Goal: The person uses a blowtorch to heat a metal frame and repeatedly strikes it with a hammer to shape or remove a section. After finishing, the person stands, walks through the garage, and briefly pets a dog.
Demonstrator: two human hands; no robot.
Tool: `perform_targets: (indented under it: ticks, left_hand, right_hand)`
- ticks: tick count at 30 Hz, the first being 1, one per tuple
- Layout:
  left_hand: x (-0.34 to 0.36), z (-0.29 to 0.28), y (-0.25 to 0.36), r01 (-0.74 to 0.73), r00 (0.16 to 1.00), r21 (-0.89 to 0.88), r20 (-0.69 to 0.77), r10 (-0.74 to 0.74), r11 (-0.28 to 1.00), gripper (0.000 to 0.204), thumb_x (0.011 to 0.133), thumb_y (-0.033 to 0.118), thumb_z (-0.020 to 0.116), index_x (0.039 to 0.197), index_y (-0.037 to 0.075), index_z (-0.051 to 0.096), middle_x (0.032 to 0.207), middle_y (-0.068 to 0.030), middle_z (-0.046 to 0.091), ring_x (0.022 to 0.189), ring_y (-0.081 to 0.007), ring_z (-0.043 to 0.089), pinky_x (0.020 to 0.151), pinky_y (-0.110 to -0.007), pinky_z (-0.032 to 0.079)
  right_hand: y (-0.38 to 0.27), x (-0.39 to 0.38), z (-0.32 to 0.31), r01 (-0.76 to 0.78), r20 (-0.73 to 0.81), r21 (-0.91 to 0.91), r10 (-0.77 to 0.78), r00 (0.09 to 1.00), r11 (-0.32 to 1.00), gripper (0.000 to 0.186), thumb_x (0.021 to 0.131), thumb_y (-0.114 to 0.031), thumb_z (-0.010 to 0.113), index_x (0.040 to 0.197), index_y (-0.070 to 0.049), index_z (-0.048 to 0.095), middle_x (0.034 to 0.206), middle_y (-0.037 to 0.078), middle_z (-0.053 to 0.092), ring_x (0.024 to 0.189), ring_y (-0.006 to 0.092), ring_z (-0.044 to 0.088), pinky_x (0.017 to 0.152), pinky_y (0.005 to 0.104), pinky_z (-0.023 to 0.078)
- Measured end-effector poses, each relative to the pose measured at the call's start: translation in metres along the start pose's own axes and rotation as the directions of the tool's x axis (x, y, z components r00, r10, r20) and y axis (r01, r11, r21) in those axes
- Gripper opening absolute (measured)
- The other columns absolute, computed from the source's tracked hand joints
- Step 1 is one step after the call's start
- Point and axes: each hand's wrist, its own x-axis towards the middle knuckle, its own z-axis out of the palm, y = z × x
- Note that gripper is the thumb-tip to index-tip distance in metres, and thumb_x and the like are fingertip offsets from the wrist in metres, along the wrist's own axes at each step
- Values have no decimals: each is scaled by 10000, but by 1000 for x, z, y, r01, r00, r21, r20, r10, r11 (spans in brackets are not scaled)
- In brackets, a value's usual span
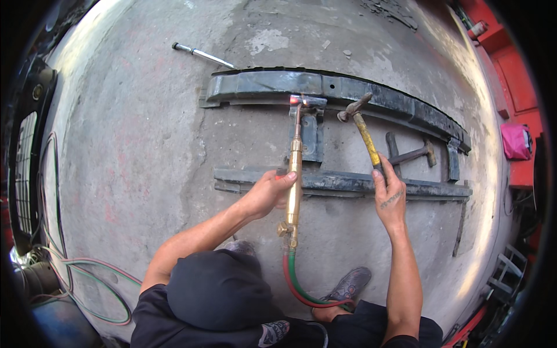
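Observation:
My left hand (271, 191) is wrapped round the brass body of a gas torch (295, 197), whose tip points away from me. Just beyond the tip, a spot on a metal bracket (313, 136) glows red-orange where it meets a long dark metal beam (267, 83). Red and green hoses (293, 278) run from the torch's near end. With my right hand (390, 200) I grip a hammer (366, 136) by its yellow and black handle. Its worn head is raised near the beam, right of the glowing spot. A second, narrower beam (336, 181) lies nearer, beneath both hands.
Another hammer (413, 155) lies between the beams at right, beside a dark bar-shaped tool (392, 148). A silver rod (203, 54) rests on the concrete floor (133, 116) at far left. Looped hoses (96, 264) lie at lower left. Red cabinets (516, 87) line the right.

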Motion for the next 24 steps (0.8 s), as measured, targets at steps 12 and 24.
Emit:
perform_targets:
  ticks: [12,24]
  left_hand:
    - [1,1,-1,4,1000,16,-5,-4,1000,356,1052,340,566,860,46,622,691,13,537,544,-62,403,492,-265,309]
    - [0,15,4,-4,1000,48,-16,5,999,332,1073,296,505,812,94,538,637,51,410,519,-57,285,484,-279,226]
  right_hand:
    - [4,-2,-1,0,-1,-15,0,1000,1000,423,1005,-164,561,1397,-6,570,594,87,569,535,163,567,587,357,456]
    - [34,-13,6,-75,49,-274,91,995,959,419,985,-146,601,1385,-23,578,628,165,633,594,330,672,648,450,516]
